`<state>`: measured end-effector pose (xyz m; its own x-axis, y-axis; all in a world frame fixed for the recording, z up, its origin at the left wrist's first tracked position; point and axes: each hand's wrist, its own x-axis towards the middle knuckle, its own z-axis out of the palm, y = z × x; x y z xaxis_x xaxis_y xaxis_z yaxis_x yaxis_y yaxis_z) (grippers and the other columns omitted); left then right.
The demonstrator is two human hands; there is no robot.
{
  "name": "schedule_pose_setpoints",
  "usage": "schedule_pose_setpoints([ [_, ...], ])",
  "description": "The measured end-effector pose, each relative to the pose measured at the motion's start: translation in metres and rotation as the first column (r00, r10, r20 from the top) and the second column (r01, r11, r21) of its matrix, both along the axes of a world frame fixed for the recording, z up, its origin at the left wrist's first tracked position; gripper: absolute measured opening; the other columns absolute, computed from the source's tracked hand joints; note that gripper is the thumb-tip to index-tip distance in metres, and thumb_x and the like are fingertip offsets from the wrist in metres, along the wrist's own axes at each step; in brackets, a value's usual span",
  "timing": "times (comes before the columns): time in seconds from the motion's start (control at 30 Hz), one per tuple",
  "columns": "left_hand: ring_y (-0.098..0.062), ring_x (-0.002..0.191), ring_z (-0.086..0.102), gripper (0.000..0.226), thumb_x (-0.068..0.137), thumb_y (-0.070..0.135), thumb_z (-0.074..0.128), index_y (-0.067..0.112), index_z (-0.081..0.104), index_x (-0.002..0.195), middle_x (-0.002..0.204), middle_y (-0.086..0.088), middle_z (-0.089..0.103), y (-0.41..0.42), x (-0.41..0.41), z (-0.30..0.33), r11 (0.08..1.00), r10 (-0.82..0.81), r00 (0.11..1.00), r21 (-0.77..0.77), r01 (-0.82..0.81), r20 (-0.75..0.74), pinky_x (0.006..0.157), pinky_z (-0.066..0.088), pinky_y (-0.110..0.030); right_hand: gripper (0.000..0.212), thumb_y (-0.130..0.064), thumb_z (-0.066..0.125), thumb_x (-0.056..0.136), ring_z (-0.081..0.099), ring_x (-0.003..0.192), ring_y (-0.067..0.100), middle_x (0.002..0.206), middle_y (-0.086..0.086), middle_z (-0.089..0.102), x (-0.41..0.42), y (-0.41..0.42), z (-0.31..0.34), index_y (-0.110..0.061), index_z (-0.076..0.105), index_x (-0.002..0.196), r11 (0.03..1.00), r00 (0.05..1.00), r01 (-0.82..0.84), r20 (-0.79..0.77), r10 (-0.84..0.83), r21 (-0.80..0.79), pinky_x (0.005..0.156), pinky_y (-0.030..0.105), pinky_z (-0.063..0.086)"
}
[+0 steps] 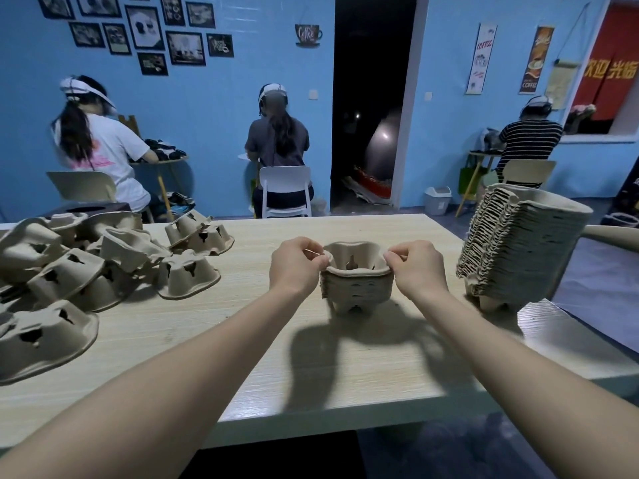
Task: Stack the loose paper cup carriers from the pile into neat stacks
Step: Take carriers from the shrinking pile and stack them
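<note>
Pulp carrier stack [358, 283] pinched by both hands [295, 264], loose pile [86, 267] left, tall stack [518, 243] right

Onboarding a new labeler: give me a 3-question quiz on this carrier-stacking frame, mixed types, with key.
1. True or false: both hands pinch the rim of the short stack.
2. Which side of the table holds the loose pile? A) the person's left B) the person's right
3. Fill in: the tall stack stands to the ___ of the short one.

Key
1. True: left hand and right hand pinch the short stack.
2. A: loose pile, table.
3. Right: tall stack.
</note>
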<state>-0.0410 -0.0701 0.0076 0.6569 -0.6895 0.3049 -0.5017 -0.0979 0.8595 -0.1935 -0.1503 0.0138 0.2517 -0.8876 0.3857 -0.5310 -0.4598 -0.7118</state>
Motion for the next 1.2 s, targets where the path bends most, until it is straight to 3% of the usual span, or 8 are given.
schedule_pose_setpoints([
  [0.1,-0.015,0.081,0.061,0.011,0.084,0.02,0.069,0.016,0.068,0.094,0.084,0.001,0.066,0.0,0.001,-0.003,1.0,-0.006,0.997,0.021,0.005,0.074,0.077,0.05,-0.029,0.04,-0.013,0.054,0.09,0.035,0.069,0.022,0.056,0.003,0.037,0.001,-0.002,-0.004,-0.006,0.048,0.051,1.0,0.999,0.02,-0.048,-0.02,0.004,0.059,0.029,0.021],
  [0.17,-0.015,0.082,0.06,0.011,0.085,0.023,0.067,0.017,0.067,0.095,0.09,0.001,0.067,0.002,0.003,-0.005,0.999,-0.018,0.993,0.033,0.014,0.114,0.078,0.05,-0.032,0.043,-0.016,0.055,0.091,0.04,0.075,0.024,0.064,0.002,0.043,0.002,-0.003,-0.005,-0.021,0.045,0.05,1.0,0.997,0.028,-0.068,-0.028,0.006,0.063,0.028,0.03],
  [0.23,-0.015,0.086,0.06,0.012,0.087,0.025,0.064,0.019,0.066,0.097,0.097,0.001,0.066,0.005,0.006,-0.005,0.999,-0.022,0.988,0.035,0.017,0.151,0.081,0.05,-0.034,0.023,-0.019,0.056,0.091,0.053,0.095,0.03,0.09,0.011,0.063,0.004,-0.004,-0.005,-0.016,0.069,0.072,1.0,0.997,0.019,-0.079,-0.02,-0.02,0.078,0.033,0.042],
  [0.33,-0.014,0.092,0.057,0.018,0.089,0.025,0.062,0.018,0.064,0.105,0.108,0.0,0.062,0.013,0.012,-0.007,0.998,-0.024,0.976,0.053,0.013,0.218,0.084,0.048,-0.032,0.027,-0.021,0.054,0.092,0.045,0.121,0.027,0.122,0.009,0.059,0.009,0.004,0.0,-0.01,0.066,0.114,0.997,0.994,-0.009,-0.112,0.0,-0.08,0.097,0.033,0.037],
  [0.67,-0.014,0.104,0.054,0.028,0.088,0.023,0.062,0.016,0.058,0.115,0.118,-0.003,0.054,0.069,0.064,-0.03,0.987,0.025,0.948,0.145,-0.074,0.316,0.085,0.042,-0.027,0.028,-0.019,0.056,0.09,0.048,0.111,0.022,0.117,0.007,0.057,0.075,0.062,0.003,-0.011,0.062,0.116,0.919,0.953,-0.292,-0.158,0.257,-0.265,0.094,0.028,0.033],
  [0.93,-0.019,0.107,0.053,0.034,0.087,0.023,0.063,0.014,0.056,0.119,0.12,-0.005,0.052,0.114,0.116,-0.059,0.954,0.131,0.941,0.217,-0.205,0.312,0.091,0.042,-0.03,0.037,-0.023,0.058,0.09,0.046,0.119,0.025,0.126,0.01,0.053,0.142,0.084,-0.033,-0.01,0.056,0.125,0.891,0.873,-0.449,-0.247,0.42,-0.071,0.101,0.034,0.037],
  [1.07,-0.014,0.095,0.051,0.033,0.086,0.023,0.063,0.016,0.056,0.118,0.122,-0.005,0.049,0.125,0.136,-0.068,0.94,0.18,0.941,0.233,-0.251,0.287,0.094,0.043,-0.033,0.041,-0.025,0.057,0.09,0.041,0.124,0.026,0.13,0.012,0.05,0.161,0.078,-0.055,-0.009,0.053,0.128,0.901,0.857,-0.433,-0.309,0.412,0.002,0.104,0.032,0.034],
  [1.2,-0.021,0.114,0.05,0.033,0.086,0.022,0.062,0.016,0.057,0.118,0.123,-0.005,0.048,0.126,0.153,-0.073,0.93,0.206,0.936,0.24,-0.278,0.287,0.098,0.043,-0.036,0.042,-0.027,0.053,0.092,0.039,0.123,0.03,0.131,0.014,0.047,0.173,0.071,-0.067,-0.009,0.051,0.13,0.916,0.844,-0.4,-0.383,0.374,0.013,0.103,0.035,0.034],
])
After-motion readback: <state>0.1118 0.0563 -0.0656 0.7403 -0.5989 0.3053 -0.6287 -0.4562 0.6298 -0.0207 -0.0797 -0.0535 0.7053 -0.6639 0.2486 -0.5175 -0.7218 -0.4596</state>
